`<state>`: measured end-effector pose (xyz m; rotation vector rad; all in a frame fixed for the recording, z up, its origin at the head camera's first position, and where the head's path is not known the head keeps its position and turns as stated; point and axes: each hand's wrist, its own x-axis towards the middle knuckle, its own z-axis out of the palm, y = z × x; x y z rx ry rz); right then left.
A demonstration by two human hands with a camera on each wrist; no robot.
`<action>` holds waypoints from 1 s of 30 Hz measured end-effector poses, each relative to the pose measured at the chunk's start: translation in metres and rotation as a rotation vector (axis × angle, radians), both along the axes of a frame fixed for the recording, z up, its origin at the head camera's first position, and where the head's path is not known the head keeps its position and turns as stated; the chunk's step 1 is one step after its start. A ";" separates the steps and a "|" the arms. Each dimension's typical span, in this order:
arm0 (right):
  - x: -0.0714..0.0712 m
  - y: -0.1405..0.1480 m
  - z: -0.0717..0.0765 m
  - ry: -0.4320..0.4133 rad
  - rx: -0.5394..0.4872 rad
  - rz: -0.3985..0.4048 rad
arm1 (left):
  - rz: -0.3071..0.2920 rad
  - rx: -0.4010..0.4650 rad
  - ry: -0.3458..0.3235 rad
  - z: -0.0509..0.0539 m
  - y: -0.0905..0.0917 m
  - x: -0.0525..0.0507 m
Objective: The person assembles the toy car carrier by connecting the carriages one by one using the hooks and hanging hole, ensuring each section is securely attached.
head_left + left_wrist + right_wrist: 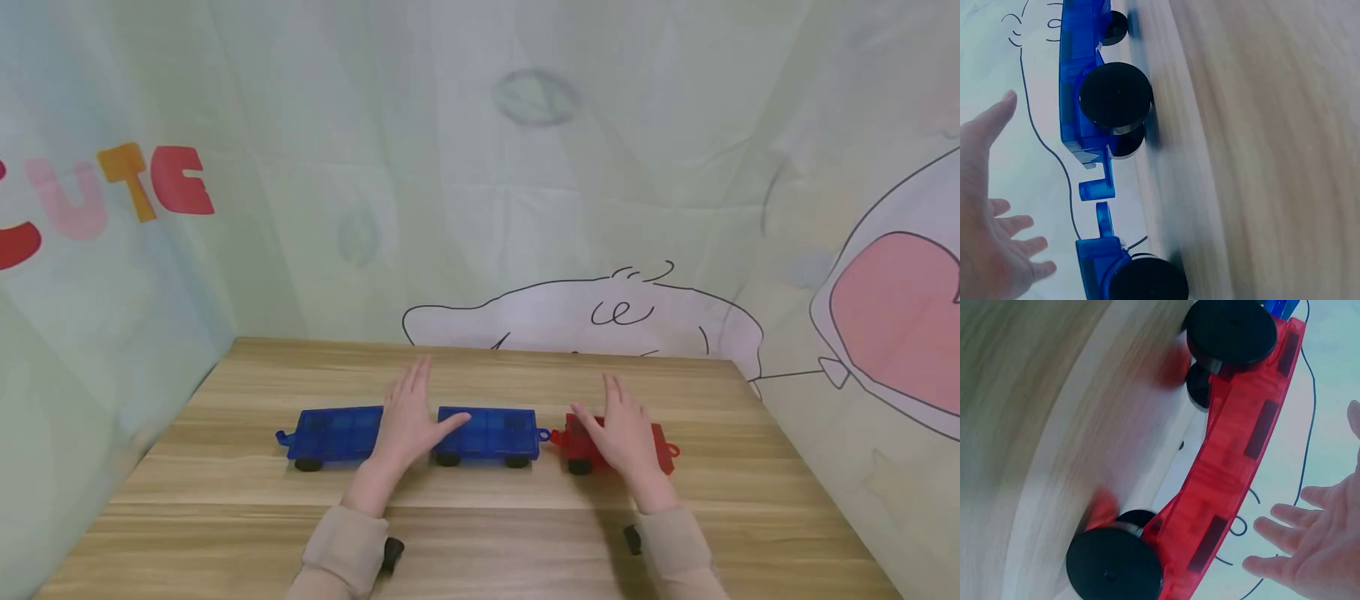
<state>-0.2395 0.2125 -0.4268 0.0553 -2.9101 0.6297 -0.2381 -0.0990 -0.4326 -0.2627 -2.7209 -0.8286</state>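
Three see-through toy train cars with black wheels stand in a row on the wooden table (495, 542). From left to right they are a blue car (335, 435), a second blue car (491, 429) and a red car (663, 450). My left hand (408, 421) hovers with fingers spread over the place where the blue cars face each other. In the left wrist view their blue couplers (1096, 189) lie close together; I cannot tell if they are linked. Over the red car, fingers outstretched, is my right hand (628, 433), holding nothing. The red hook (557, 437) meets the blue ring (543, 434).
Behind the table hangs a pale printed curtain (315, 208) that also covers both sides. A black strap piece (392, 554) shows beside the left sleeve, and another dark piece (632, 539) beside the right. The table's back edge (480, 348) lies beyond the cars.
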 end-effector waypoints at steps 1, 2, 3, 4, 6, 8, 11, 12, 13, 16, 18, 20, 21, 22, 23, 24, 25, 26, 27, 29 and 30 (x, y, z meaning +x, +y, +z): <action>0.000 0.002 0.000 -0.004 -0.009 -0.001 | -0.009 0.017 -0.001 0.000 0.000 0.000; 0.000 0.004 0.001 -0.009 -0.019 0.000 | -0.019 0.035 -0.002 -0.001 0.001 -0.001; 0.000 0.005 0.001 -0.016 -0.035 -0.001 | -0.029 0.054 -0.009 -0.002 0.002 -0.001; 0.000 0.007 0.001 -0.020 -0.051 -0.001 | -0.039 0.074 -0.018 -0.003 0.002 -0.001; 0.000 0.012 0.000 -0.018 -0.082 0.005 | -0.054 0.112 -0.045 -0.004 0.003 -0.002; 0.000 0.016 -0.001 -0.014 -0.116 0.012 | -0.072 0.152 -0.076 -0.005 0.005 -0.002; 0.000 0.022 -0.002 -0.013 -0.163 0.025 | -0.099 0.194 -0.127 -0.006 0.007 -0.003; 0.000 0.024 -0.003 -0.016 -0.177 0.026 | -0.108 0.208 -0.141 -0.006 0.008 -0.003; 0.001 0.026 -0.003 -0.021 -0.189 0.028 | -0.118 0.224 -0.155 -0.006 0.008 -0.003; 0.001 0.031 -0.004 -0.031 -0.211 0.030 | -0.130 0.248 -0.199 -0.006 0.011 -0.004; 0.002 0.035 -0.005 -0.030 -0.221 0.033 | -0.132 0.257 -0.221 -0.006 0.013 -0.004; 0.002 0.038 -0.005 -0.025 -0.232 0.040 | -0.136 0.253 -0.234 -0.006 0.016 -0.005; 0.003 0.040 -0.005 -0.020 -0.239 0.045 | -0.139 0.250 -0.239 -0.006 0.017 -0.005; 0.003 0.042 -0.005 -0.017 -0.244 0.052 | -0.143 0.245 -0.244 -0.006 0.018 -0.006; 0.004 0.043 -0.005 -0.013 -0.244 0.062 | -0.147 0.241 -0.249 -0.006 0.019 -0.006; 0.004 0.045 -0.005 -0.010 -0.245 0.072 | -0.153 0.233 -0.253 -0.006 0.020 -0.006; 0.004 0.046 -0.005 -0.007 -0.242 0.082 | -0.161 0.225 -0.257 -0.006 0.020 -0.006; 0.005 0.047 -0.005 -0.006 -0.238 0.093 | -0.168 0.218 -0.265 -0.006 0.021 -0.006; 0.005 0.049 -0.006 -0.005 -0.232 0.104 | -0.175 0.209 -0.273 -0.006 0.022 -0.006; 0.006 0.051 -0.007 -0.008 -0.224 0.121 | -0.191 0.197 -0.283 -0.007 0.023 -0.006; 0.006 0.052 -0.008 -0.010 -0.221 0.127 | -0.199 0.191 -0.288 -0.007 0.024 -0.006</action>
